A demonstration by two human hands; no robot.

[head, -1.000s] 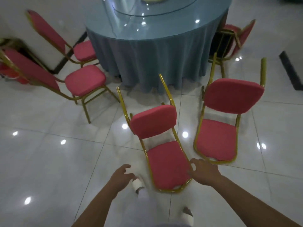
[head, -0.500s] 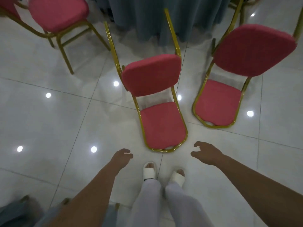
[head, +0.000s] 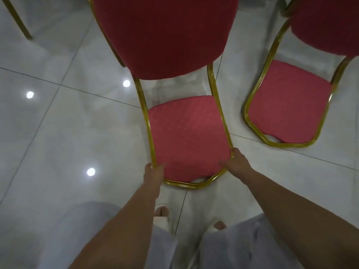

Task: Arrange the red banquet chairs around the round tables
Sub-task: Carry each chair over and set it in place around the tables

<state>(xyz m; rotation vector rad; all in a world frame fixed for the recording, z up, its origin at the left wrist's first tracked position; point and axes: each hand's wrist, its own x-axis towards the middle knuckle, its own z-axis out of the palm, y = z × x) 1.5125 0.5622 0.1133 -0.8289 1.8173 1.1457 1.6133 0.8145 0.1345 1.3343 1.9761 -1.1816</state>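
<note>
Head view shows us two red banquet chairs on a glossy white tiled floor point(head: 58, 123). The middle chair point(head: 186, 133) fills the centre of the frame. Its larger, darker red pad point(head: 165, 35) looms at the top and its smaller, lighter pad sits below, ringed by a gold tube frame point(head: 194, 185).

We find the left hand point(head: 153, 171) at the lower left corner of that frame, its fingers curled over the gold tube and touching the edge of the lighter pad. The right hand point(head: 236, 164) is at the lower right corner, likewise closed around the tube, with one finger lying along the pad's edge. Both forearms reach in from the bottom of the frame.

A second chair point(head: 287, 113) sits just beside the first, at the right of the frame, apart from it and from both hands. A gold chair leg point(head: 17, 22) shows in the upper left corner. Pale trousers point(head: 242, 245) and toes in a light sandal point(head: 161, 212) appear at the bottom. Round light reflections point(head: 90, 171) dot the floor on the left.
</note>
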